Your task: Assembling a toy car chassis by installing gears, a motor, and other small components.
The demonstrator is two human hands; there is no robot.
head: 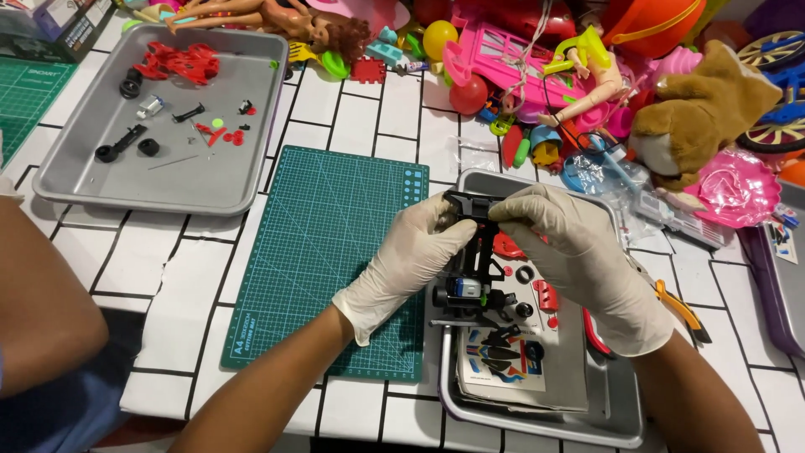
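Both gloved hands meet over the near metal tray [620, 419]. Your left hand [411, 252] pinches the top left end of the black toy car chassis [470, 252] between thumb and fingertips; your right hand [579, 260] closes its fingers on the top right end. The chassis stands roughly upright above the tray, its lower end close to the loose parts.

Progress, as judged from the layout: the chassis is partly assembled. A small motor unit with a blue label [466, 289] appears seated low in the frame. Red body pieces [545, 295], black rings [525, 274] and a sticker sheet [503, 361] lie unfitted in the tray, so body, wheels and decals remain.

Surroundings: a green cutting mat [319, 252] lies to the left. A second grey tray [168, 176] at far left holds a red shell [180, 63], black wheels and small parts. Orange-handled pliers [683, 310] rest right of your wrist. A pile of dolls, plush and plastic toys [587, 75] crowds the far edge, close behind the near tray. Another person's arm [42, 310] sits at lower left, well apart.
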